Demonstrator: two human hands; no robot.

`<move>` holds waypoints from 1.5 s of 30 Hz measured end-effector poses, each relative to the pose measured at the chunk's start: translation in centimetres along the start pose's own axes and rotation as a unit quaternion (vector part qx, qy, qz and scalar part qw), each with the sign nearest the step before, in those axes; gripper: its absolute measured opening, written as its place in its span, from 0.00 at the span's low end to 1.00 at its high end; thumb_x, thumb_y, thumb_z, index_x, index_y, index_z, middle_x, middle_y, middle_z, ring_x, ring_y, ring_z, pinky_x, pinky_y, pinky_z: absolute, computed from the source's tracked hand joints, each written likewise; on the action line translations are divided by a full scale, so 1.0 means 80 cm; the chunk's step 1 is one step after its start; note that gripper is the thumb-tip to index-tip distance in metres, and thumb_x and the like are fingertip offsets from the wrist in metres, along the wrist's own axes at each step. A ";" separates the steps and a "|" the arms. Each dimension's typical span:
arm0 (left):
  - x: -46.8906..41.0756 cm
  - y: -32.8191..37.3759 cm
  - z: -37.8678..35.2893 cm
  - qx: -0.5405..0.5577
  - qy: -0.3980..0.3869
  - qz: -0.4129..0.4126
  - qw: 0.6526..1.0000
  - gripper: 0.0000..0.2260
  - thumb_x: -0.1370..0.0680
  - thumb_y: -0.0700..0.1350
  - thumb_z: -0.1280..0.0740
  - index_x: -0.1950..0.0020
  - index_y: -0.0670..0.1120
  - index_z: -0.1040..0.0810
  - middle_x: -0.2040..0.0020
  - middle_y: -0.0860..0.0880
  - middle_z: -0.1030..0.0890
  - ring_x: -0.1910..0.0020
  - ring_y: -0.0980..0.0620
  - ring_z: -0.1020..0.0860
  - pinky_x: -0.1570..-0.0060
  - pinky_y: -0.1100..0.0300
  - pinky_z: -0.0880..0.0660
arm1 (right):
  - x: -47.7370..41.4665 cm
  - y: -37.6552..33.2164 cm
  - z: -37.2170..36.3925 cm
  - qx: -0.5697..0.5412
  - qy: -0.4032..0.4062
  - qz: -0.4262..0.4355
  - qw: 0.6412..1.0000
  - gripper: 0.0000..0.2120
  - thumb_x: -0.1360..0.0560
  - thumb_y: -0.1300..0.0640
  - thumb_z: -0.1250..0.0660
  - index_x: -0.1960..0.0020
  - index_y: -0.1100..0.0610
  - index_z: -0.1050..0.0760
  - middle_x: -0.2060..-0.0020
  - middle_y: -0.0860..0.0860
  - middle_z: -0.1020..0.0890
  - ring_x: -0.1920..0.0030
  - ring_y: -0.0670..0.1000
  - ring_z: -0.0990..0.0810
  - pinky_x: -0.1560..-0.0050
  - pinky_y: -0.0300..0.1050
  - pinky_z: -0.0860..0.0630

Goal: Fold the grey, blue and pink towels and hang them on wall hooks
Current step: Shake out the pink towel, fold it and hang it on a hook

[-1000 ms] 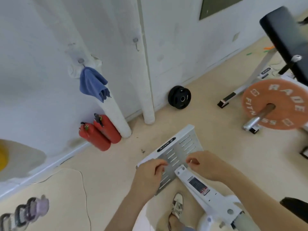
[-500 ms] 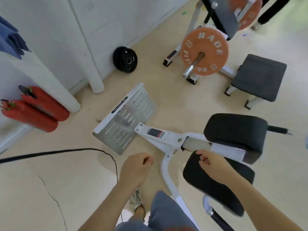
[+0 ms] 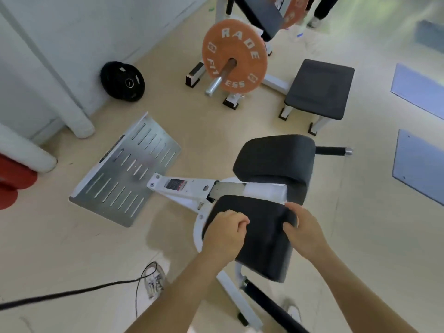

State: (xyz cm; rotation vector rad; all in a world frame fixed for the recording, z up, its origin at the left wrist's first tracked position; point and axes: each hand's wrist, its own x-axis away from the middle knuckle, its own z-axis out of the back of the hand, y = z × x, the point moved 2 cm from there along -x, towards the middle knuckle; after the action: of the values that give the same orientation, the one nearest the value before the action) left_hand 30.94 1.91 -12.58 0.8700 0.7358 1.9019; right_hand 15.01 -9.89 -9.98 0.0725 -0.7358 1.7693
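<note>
Clenched and empty, the left grip (image 3: 224, 233) hangs over the near black pad (image 3: 262, 241) of the exercise machine (image 3: 189, 188). The right grip (image 3: 304, 228) curls round that pad's far corner. A second ago the view faced the wall (image 3: 72, 25), with the blue towel already on its hook. It has since swung down to the floor (image 3: 72, 248), and no towel shows. I'd guess the grey and pink ones are still to be fetched.

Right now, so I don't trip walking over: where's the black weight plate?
Head view, upper left: the black weight plate sits on the floor against the wall, between the white padded post and the orange Rade Fitness plate.
</note>
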 end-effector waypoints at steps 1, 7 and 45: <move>-0.007 0.014 -0.030 -0.018 -0.001 -0.002 1.000 0.10 0.20 0.46 0.42 0.44 0.52 0.22 0.46 0.55 0.23 0.46 0.56 0.28 0.49 0.64 0.30 | -0.009 0.024 0.006 -0.007 -0.006 0.010 1.000 0.25 0.26 0.63 0.36 0.30 0.54 0.32 0.34 0.52 0.26 0.34 0.54 0.29 0.34 0.48 0.33; -0.038 0.093 -0.144 -0.180 0.116 0.125 0.969 0.07 0.23 0.48 0.37 0.46 0.51 0.29 0.45 0.49 0.30 0.46 0.49 0.30 0.49 0.54 0.26 | -0.057 0.155 0.061 -0.119 -0.100 0.072 0.985 0.22 0.23 0.64 0.40 0.31 0.49 0.33 0.43 0.46 0.26 0.48 0.50 0.22 0.56 0.42 0.26; -0.535 0.222 -0.249 -0.381 -0.215 0.199 0.877 0.20 0.24 0.53 0.32 0.35 0.49 0.28 0.41 0.48 0.25 0.41 0.44 0.26 0.44 0.50 0.29 | -0.496 0.144 0.169 0.082 -0.232 0.116 0.962 0.20 0.24 0.65 0.41 0.32 0.55 0.30 0.44 0.56 0.19 0.43 0.58 0.22 0.47 0.48 0.25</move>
State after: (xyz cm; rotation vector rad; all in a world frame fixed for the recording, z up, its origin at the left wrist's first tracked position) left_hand 21.69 -46.73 -22.15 0.9024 -0.4922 1.9891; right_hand 13.93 -52.13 -20.37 0.5492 -0.9584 2.0638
